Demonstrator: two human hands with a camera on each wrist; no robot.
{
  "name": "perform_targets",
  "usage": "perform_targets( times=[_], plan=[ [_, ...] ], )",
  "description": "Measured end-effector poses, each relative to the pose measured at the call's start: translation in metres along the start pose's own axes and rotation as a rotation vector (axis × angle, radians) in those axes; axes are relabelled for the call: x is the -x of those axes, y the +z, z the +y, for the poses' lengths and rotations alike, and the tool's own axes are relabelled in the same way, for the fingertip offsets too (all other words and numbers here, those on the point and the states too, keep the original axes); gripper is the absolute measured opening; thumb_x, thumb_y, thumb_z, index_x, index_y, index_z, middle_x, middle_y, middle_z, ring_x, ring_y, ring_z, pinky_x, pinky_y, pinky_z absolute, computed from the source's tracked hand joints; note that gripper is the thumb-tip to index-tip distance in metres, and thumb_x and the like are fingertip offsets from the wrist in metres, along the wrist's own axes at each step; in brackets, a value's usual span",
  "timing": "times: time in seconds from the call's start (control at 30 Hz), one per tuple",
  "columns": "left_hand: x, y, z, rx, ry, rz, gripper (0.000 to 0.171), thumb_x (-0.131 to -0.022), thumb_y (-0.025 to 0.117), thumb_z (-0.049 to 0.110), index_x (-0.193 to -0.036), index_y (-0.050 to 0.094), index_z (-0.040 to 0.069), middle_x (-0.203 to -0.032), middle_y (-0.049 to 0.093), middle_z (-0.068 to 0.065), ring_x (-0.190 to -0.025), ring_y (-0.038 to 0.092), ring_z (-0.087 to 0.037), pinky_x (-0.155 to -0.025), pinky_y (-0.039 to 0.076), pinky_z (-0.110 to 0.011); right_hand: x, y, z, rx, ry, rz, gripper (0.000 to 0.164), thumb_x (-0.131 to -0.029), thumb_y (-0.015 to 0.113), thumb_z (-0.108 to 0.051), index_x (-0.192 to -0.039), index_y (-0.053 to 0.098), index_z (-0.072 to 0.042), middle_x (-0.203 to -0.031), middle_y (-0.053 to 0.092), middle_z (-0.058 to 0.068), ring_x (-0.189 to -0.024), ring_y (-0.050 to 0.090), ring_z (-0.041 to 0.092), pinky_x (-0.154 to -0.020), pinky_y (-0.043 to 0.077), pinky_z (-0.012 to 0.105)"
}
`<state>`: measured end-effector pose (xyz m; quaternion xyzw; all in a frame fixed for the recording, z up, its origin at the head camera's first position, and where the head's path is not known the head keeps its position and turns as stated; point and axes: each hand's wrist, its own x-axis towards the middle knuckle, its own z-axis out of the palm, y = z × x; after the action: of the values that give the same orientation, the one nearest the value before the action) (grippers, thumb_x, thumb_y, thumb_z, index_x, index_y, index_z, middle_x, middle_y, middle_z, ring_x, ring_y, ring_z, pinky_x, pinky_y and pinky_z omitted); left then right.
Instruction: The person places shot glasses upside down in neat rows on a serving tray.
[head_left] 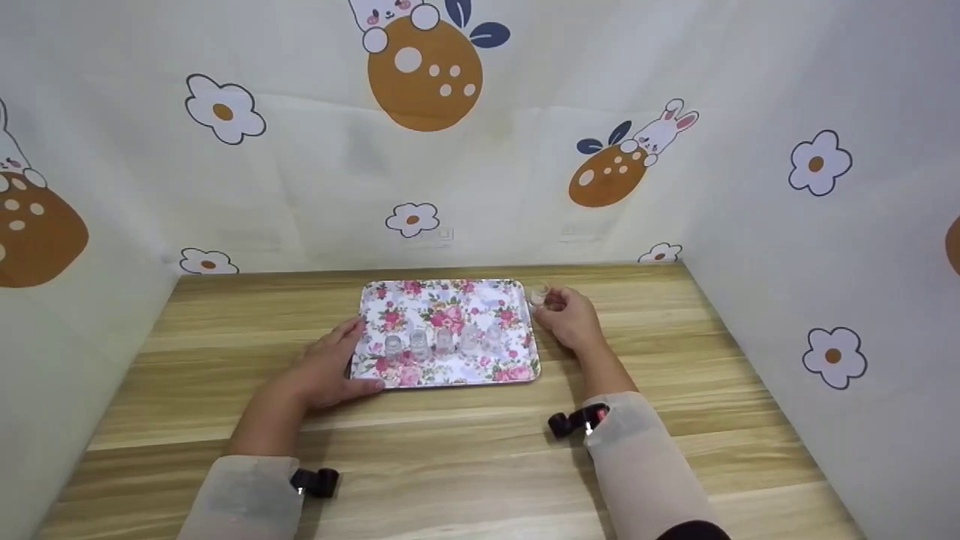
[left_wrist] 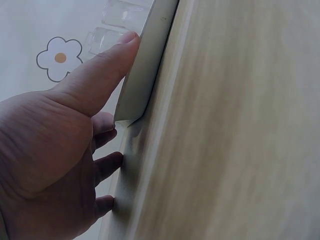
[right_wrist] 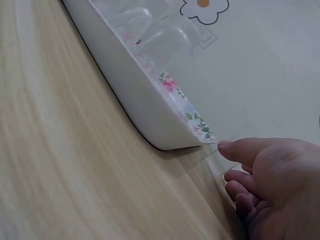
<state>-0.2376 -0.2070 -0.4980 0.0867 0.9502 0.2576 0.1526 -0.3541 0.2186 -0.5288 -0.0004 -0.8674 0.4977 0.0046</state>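
Observation:
A floral tray point(head_left: 450, 294) lies on the table. My left hand point(head_left: 330, 371) grips its front left corner, thumb on the front rim and fingers along the left side; in the left wrist view the thumb point(left_wrist: 112, 67) lies over the tray's edge. Several small clear cups stand in a row across the front half of the tray, among them a left-end cup point(head_left: 393, 346) and a middle cup point(head_left: 443, 341). Just off the tray's back right corner, my right hand point(head_left: 571, 319) pinches another small clear cup point(head_left: 538, 295) between thumb and fingers. That cup is barely visible in the right wrist view.
The wood-grain table point(head_left: 450, 465) reaches back to a printed cloth wall point(head_left: 300, 187), and more cloth closes off both sides. Black wrist cameras sit on both sleeves, the left camera point(head_left: 319, 482) and the right camera point(head_left: 566, 424).

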Motion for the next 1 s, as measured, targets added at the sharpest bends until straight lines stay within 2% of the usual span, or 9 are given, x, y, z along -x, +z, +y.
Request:
perform_targets(
  times=[0.2,0.33,0.43,0.57,0.7,1.0],
  plan=[
    [0.000,0.000,0.000,0.013,-0.002,-0.001,0.121,-0.089,0.075,0.071,-0.174,0.010,0.013,-0.183,0.005,-0.014,-0.163,0.008,-0.056,-0.130,0.006,-0.077,-0.001,0.003,-0.002,0.068,-0.033,0.024,0.044,-0.094,0.080,-0.021,-0.133,0.072,-0.003,-0.129,0.075,0.018,-0.122,0.070,0.033,-0.112,0.056,0.046],
    [0.000,0.000,0.000,0.005,0.017,0.013,0.121,-0.089,0.075,0.069,-0.173,0.012,0.010,-0.182,0.008,-0.016,-0.164,0.011,-0.055,-0.129,0.008,-0.078,-0.001,0.004,-0.001,0.072,-0.038,0.034,0.040,-0.097,0.079,-0.022,-0.133,0.073,-0.006,-0.129,0.075,0.017,-0.123,0.070,0.031,-0.111,0.056,0.045],
    [0.000,0.000,-0.001,-0.002,0.034,0.022,0.121,-0.089,0.076,0.069,-0.173,0.013,0.008,-0.181,0.009,-0.017,-0.164,0.012,-0.054,-0.129,0.009,-0.079,0.000,0.004,0.000,0.059,-0.030,0.033,0.040,-0.098,0.078,-0.024,-0.133,0.073,-0.008,-0.131,0.075,0.016,-0.125,0.070,0.031,-0.113,0.055,0.044],
    [0.000,0.000,-0.003,0.001,0.023,0.020,0.122,-0.089,0.076,0.069,-0.173,0.012,0.010,-0.182,0.008,-0.016,-0.164,0.011,-0.054,-0.129,0.007,-0.079,0.003,0.002,-0.002,0.019,-0.027,0.036,0.039,-0.097,0.078,-0.024,-0.132,0.072,-0.008,-0.131,0.074,0.016,-0.126,0.069,0.031,-0.113,0.055,0.045],
    [0.000,0.000,-0.004,-0.003,0.017,0.019,0.122,-0.088,0.076,0.071,-0.174,0.011,0.011,-0.182,0.007,-0.015,-0.164,0.010,-0.054,-0.129,0.006,-0.078,0.007,0.000,-0.006,-0.018,-0.031,0.051,0.037,-0.097,0.080,-0.025,-0.128,0.073,-0.007,-0.126,0.075,0.015,-0.121,0.071,0.030,-0.109,0.058,0.043],
    [-0.001,0.002,-0.005,0.006,0.025,0.017,0.123,-0.088,0.075,0.072,-0.174,0.010,0.012,-0.182,0.005,-0.014,-0.164,0.010,-0.055,-0.129,0.006,-0.078,0.020,-0.001,-0.018,-0.029,-0.052,0.071,0.034,-0.093,0.083,-0.026,-0.118,0.074,-0.006,-0.118,0.076,0.015,-0.114,0.071,0.030,-0.105,0.059,0.043]
  ],
)
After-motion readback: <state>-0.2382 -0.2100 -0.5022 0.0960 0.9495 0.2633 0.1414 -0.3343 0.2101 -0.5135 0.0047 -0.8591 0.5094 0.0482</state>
